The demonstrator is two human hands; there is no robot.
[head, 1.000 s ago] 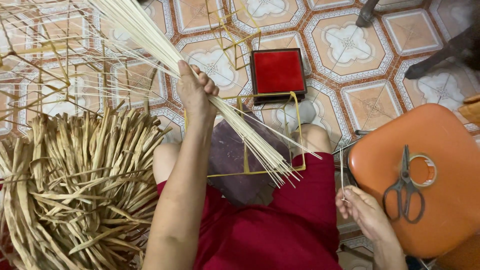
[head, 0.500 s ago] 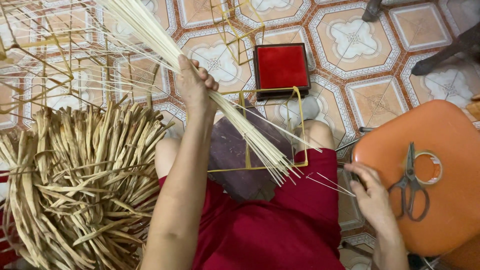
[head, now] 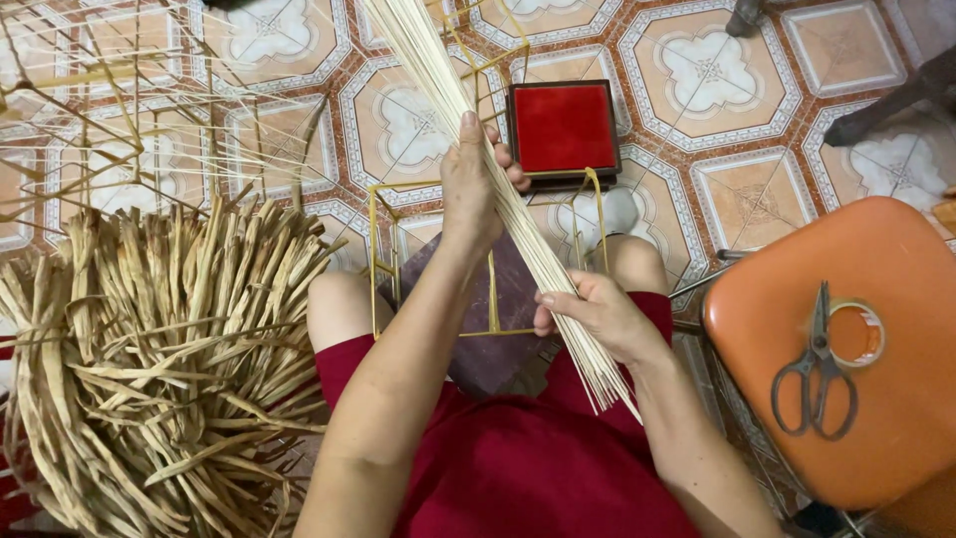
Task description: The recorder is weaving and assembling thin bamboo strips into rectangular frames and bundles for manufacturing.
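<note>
A heap of flat, dry, straw-coloured leaf strips fills the near left of the floor. Just right of it, the left hand is closed around a long bundle of thin pale sticks, which slants from the far left down to the near right across the person's red-clothed lap. Behind the bundle stands a frame of thin yellow rods, and farther off lies a square red-topped box. The right hand pinches the bundle lower down, fingers curled over it. At the right, grey metal scissors rest on a round orange plastic stool, beside a roll of clear tape.
</note>
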